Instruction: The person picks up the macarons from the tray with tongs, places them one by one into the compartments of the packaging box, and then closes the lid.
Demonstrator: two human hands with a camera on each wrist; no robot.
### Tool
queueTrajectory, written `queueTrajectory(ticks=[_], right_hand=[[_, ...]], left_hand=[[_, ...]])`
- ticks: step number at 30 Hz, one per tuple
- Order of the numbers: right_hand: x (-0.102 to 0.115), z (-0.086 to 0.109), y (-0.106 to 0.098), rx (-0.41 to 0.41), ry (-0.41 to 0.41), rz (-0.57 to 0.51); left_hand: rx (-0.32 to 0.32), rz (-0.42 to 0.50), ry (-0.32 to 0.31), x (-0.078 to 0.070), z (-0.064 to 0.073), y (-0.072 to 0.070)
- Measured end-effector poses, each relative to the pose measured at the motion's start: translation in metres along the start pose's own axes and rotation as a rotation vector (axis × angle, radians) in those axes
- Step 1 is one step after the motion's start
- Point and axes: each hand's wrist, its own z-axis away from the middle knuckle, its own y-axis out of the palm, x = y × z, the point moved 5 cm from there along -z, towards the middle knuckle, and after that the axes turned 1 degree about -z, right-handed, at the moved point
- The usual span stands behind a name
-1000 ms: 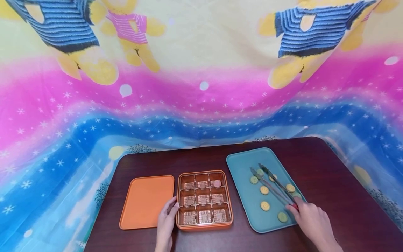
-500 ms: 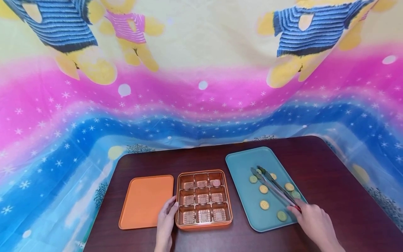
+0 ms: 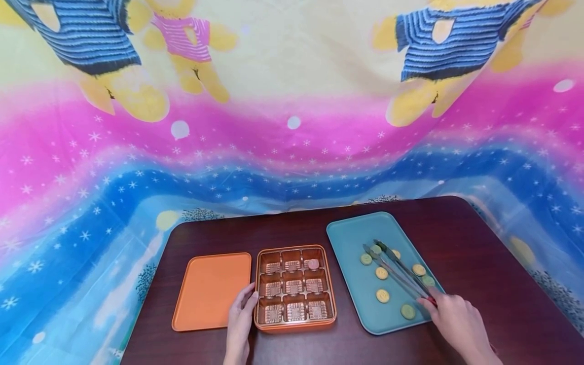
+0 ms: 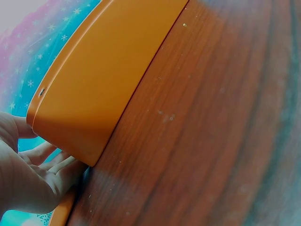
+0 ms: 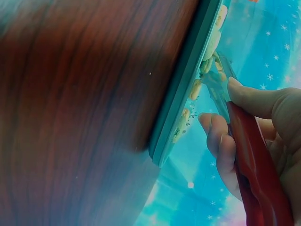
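Right hand: it (image 3: 456, 317) gripped the red handles of the tongs (image 5: 256, 160) over the near right corner of the blue tray (image 3: 349, 241).
Tong tips: they stood a little apart around a green cookie (image 3: 376, 249), nearer the tray's far edge; from so far up, I could not tell if both tips touched it.
What changed: half a second before, the tips were closer and hid more of that cookie; now more showed, so it was probably not held tight yet.
Left hand: it (image 3: 239, 322) was not clenched, and touched the left side of the orange box (image 4: 103, 70), perhaps keeping it steady.
Box: one pink cookie (image 3: 313, 263) sat in its far right hole.
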Motion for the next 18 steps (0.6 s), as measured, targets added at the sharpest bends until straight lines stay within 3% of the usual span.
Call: queueTrajectory(ticks=[18], right_hand=[[-0.0004,0.0009,0.0016,-0.001,0.001,0.01]], left_hand=[[-0.004,-0.003,-0.01,0.0015,-0.0013,-0.0007]])
